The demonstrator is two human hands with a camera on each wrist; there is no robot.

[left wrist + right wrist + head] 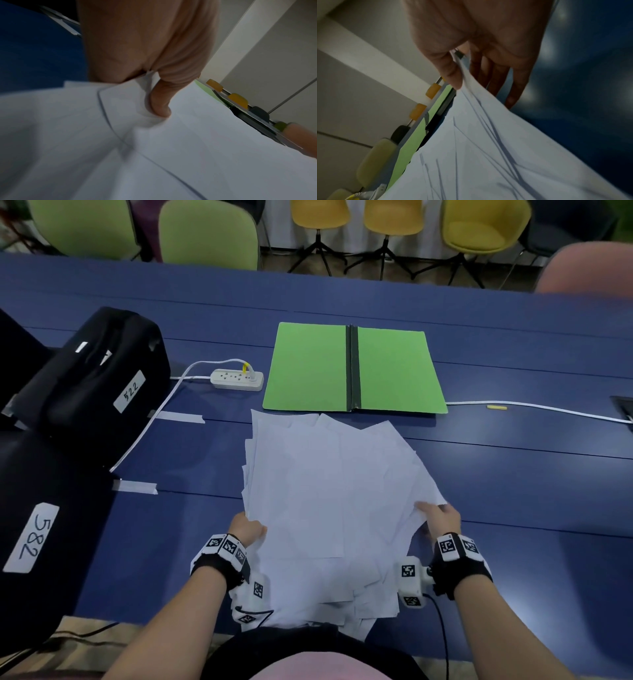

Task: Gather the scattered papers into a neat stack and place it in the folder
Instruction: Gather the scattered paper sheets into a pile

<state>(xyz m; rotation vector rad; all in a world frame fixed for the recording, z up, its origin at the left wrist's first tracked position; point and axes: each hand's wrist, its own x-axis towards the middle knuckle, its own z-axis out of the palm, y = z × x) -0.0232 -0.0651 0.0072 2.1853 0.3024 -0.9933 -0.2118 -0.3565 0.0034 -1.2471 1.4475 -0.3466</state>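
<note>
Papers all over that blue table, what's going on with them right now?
A person is pulling the loose white papers together at the near edge of the blue table. The left hand grips the pile's left edge, thumb on top, and the right hand pinches the right edge. The sheets are still fanned at different angles, not squared up. The green folder lies open and empty just beyond the pile, so nothing has been put in it yet.

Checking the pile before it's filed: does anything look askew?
Yes. The papers are fanned, corners pointing different ways, some overhanging the table's near edge. Left hand and right hand grip opposite sides.
</note>
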